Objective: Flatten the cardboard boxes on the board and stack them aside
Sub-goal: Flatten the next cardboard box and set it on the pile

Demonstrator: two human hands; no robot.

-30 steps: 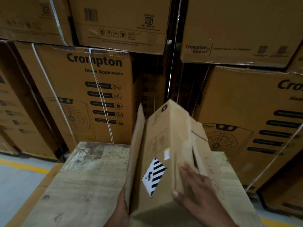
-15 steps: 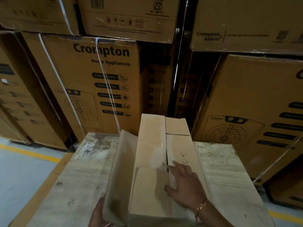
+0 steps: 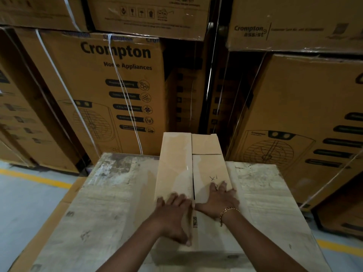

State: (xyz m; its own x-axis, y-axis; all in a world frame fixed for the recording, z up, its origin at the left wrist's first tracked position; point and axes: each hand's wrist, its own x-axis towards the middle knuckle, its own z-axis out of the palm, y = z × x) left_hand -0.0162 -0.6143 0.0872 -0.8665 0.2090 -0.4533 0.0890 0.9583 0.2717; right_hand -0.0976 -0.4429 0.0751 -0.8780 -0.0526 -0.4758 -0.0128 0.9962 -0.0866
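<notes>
A plain brown cardboard box [image 3: 188, 165] lies flat along the middle of a worn wooden board [image 3: 110, 203], its flaps reaching past the board's far edge. A seam runs down its length, with a handwritten mark on the right panel. My left hand [image 3: 172, 214] presses palm-down on the left panel, fingers spread. My right hand [image 3: 218, 199], with a bracelet at the wrist, presses flat on the right panel just beside the seam. Both hands lie side by side near the box's close end.
Tall stacks of strapped Crompton appliance cartons [image 3: 110, 91] wall off the far side, and more cartons [image 3: 306, 118] stand at the right. Grey floor with a yellow line [image 3: 35, 179] lies at the left. A brown cardboard sheet [image 3: 59, 218] sticks out under the board's left edge.
The box went from standing tilted and open to lying flat on the board. My left hand left the side flap and now presses on top beside my right hand.
</notes>
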